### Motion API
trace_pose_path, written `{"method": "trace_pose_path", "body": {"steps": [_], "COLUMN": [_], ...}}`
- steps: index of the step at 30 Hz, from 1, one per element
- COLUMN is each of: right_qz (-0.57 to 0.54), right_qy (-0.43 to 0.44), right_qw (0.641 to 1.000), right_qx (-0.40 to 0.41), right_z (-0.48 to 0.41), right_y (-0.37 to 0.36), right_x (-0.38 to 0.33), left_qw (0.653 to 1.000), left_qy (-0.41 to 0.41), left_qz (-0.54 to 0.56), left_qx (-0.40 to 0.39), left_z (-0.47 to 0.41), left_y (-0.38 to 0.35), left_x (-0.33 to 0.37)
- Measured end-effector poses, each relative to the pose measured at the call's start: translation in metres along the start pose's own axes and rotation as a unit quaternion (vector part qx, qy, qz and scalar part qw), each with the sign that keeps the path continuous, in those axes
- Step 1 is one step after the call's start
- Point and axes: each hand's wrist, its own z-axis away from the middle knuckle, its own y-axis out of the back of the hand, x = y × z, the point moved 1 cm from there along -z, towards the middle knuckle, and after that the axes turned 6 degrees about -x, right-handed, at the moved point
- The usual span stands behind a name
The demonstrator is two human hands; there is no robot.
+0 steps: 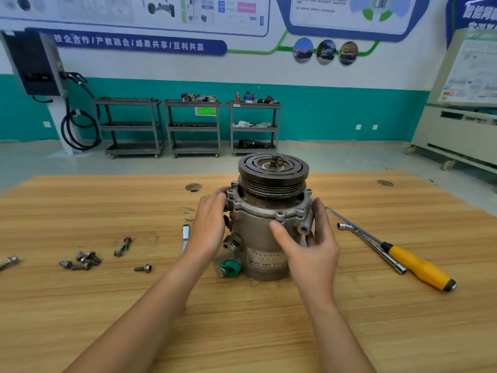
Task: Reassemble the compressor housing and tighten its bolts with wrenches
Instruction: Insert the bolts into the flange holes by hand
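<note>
A grey cast-metal cylindrical compressor housing [258, 238] stands upright at the centre of the frame on a light wooden table [269, 332]. A dark grooved pulley [273, 173] sits on top of it, and a green capped port [230, 267] juts out low on its left side.

The left hand [211, 227] grips the left edge of the housing's bolt flange, its fingers curled against the rim. The right hand [314, 246] holds the right side: the thumb lies stretched across the front of the body just under the flange, and the fingers wrap round the far side.

At the lower left of the frame loose grey flanged bolts [80, 261] lie scattered on the table, well apart from the housing, with one more at the left edge. A flat steel wrench end [185, 234] shows just beside the left wrist, partly hidden by it. To the right of the housing lie a chrome L-shaped socket wrench [371, 243] and, touching it, a yellow-handled tool [419, 267].

At the upper middle of the frame three grey shelf carts [193, 127] stand against a teal and white wall
</note>
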Motion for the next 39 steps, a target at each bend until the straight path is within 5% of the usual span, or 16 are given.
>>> {"method": "trace_pose_path", "body": {"steps": [7, 12, 17, 22, 26, 31, 36, 39], "right_qz": [-0.088, -0.108, -0.098, -0.108, -0.092, 0.052, 0.192, 0.291], "right_qy": [-0.084, -0.118, -0.11, -0.13, -0.163, 0.007, 0.147, 0.179], "right_qw": [0.971, 0.971, 0.97, 0.952, 0.959, 0.999, 0.968, 0.94], "right_qx": [-0.206, -0.181, -0.192, -0.257, -0.213, -0.013, -0.071, 0.002], "right_z": [-0.035, -0.035, -0.045, -0.068, -0.08, -0.048, -0.011, -0.009], "right_y": [0.061, 0.067, 0.067, 0.053, 0.041, 0.041, 0.01, -0.001], "right_x": [-0.002, 0.017, 0.03, 0.036, 0.032, 0.01, -0.011, -0.009], "left_qw": [0.993, 0.989, 0.988, 0.996, 0.997, 0.996, 0.994, 0.994], "left_qy": [-0.105, -0.082, -0.025, -0.045, -0.055, -0.056, -0.074, -0.075], "left_qz": [-0.055, -0.116, -0.034, -0.05, -0.048, -0.052, -0.057, -0.054], "left_qx": [0.008, -0.041, -0.148, -0.06, 0.016, 0.048, 0.054, 0.055], "left_z": [0.071, 0.063, 0.04, 0.037, 0.035, 0.036, 0.036, 0.037], "left_y": [0.0, 0.007, 0.007, -0.003, -0.016, -0.024, -0.025, -0.025], "left_x": [0.005, 0.004, 0.003, -0.004, -0.006, -0.009, -0.009, -0.008]}}
